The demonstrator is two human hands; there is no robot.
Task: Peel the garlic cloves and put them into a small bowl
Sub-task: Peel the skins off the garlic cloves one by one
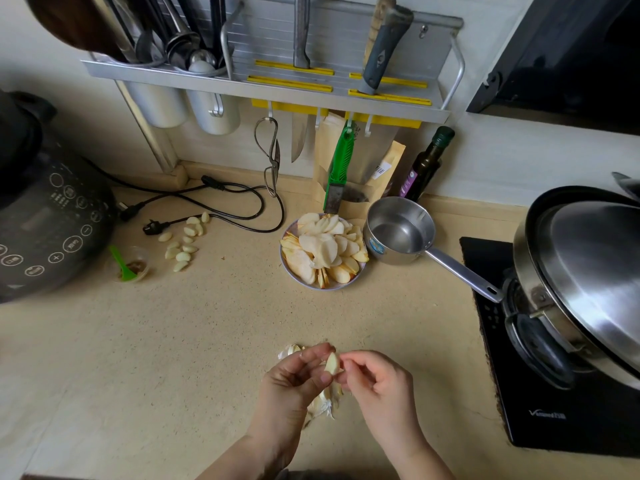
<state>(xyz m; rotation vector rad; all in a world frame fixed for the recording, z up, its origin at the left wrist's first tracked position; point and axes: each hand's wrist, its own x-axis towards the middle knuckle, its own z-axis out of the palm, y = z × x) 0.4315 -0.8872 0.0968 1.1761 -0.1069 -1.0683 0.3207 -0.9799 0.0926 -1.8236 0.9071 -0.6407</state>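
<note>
My left hand and my right hand meet over the counter's front middle, and both pinch one pale garlic cloth-white clove between their fingertips. Papery garlic skins lie on the counter under the hands, with more garlic just behind the left fingers. Several peeled cloves lie loose on the counter at the back left. A small clear plastic bowl with a green spoon stands beside them, holding brown residue.
A plate of apple slices and a steel saucepan stand at the back middle. A dark cooker with its cords is at left. The black stove carries a lidded pan at right. A wall rack holds knives, scissors, utensils.
</note>
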